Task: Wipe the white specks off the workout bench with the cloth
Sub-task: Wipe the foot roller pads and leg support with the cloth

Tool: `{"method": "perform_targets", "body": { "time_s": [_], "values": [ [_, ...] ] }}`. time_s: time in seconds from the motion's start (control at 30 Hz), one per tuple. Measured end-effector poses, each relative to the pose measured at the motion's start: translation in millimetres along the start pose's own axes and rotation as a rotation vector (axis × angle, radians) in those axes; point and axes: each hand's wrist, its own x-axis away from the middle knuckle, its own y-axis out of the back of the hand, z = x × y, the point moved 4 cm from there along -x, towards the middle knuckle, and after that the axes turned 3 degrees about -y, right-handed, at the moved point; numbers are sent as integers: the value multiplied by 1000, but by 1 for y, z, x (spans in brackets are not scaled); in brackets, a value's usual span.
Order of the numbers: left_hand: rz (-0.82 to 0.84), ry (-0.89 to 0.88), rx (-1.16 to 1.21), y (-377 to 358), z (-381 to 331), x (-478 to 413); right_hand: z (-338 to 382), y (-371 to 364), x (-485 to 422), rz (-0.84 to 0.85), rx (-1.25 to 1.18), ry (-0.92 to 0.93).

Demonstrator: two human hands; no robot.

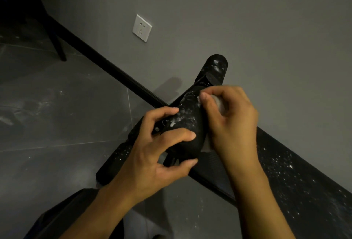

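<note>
Steady the foam roller (190, 124) of the workout bench (304, 181) with the left hand (152, 153), fingers curled round its near end, and rub the cloth (219, 103), bunched in the right hand's (234, 122) clenched fingers at the roller's right side, firmly across the white specks (181, 118) toward the far end.

Ahead of me a grey wall (247, 20) carries a white power socket (142, 28), slanted in my view. A black skirting board (106, 63) runs along its foot and meets the grey tiled floor (57, 117), which is smudged with pale dust. In the far left corner stands a chair (58, 48) with black legs and a pale seat.
</note>
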Motion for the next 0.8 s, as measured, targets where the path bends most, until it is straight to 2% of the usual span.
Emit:
{"method": "perform_targets", "body": {
  "time_s": [0.23,0.33,0.47,0.67,0.8],
  "values": [
    [-8,-21,-5,2,-2,1,10,24,40,200,-60,127],
    [10,-47,-37,3,-3,0,4,20,23,136,35,118],
    [25,-59,-46,2,-3,0,-6,5,-3,17,49,-7],
    [55,-117,-94,0,-5,1,7,19,43,101,-56,84],
    [70,-116,-102,-2,-5,1,-7,15,20,-9,22,43]
  ]
}}
